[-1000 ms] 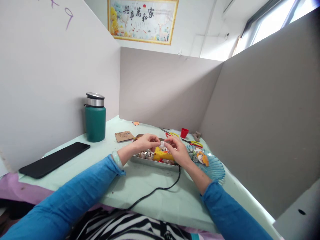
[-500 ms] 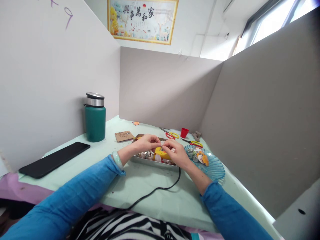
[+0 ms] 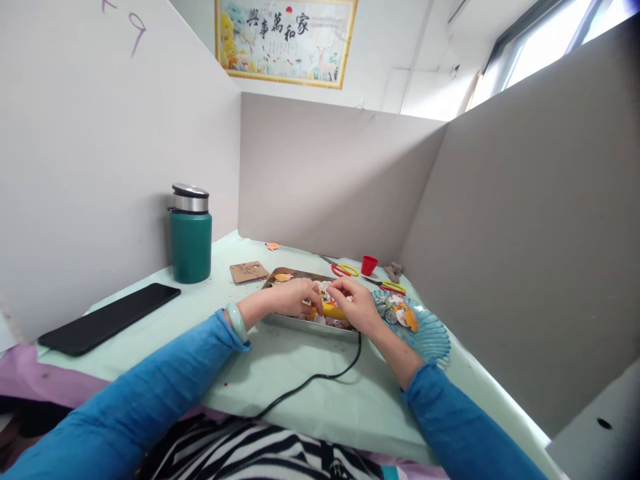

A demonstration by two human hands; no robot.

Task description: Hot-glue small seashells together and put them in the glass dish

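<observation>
Grey panels (image 3: pixel 330 167) wall in my table (image 3: pixel 260 370), and its pale green cover gives me a light ground against which a dropped piece should be easy to spot. To my right sits the blue scalloped plate (image 3: pixel 434 337) bearing shells and orange pieces; in front of me is the metal tray (image 3: pixel 300 325), full of shells. The green bottle (image 3: pixel 191 243) stands well off to my left, out of my elbow's way.

My left hand (image 3: pixel 299 297) is over the tray, fingers bent downward and a little apart, tips by the yellow tool (image 3: pixel 333 310) lying inside; I cannot tell whether they have hold of anything. My right hand (image 3: pixel 353 303) hangs over the tray's right side, thumb and forefinger drawn close together, and whether a piece sits between them I cannot tell either.

The yellow tool looks like a glue gun, so I judge it best to steer my fingertips around its nozzle end. The black cord (image 3: pixel 315 377) runs from the tray's near right corner toward me, and my forearms should clear it. For pieces as small as the white shell (image 3: pixel 320 321) by the near wall, a light tip pinch, low over the tray, seems surest.
</observation>
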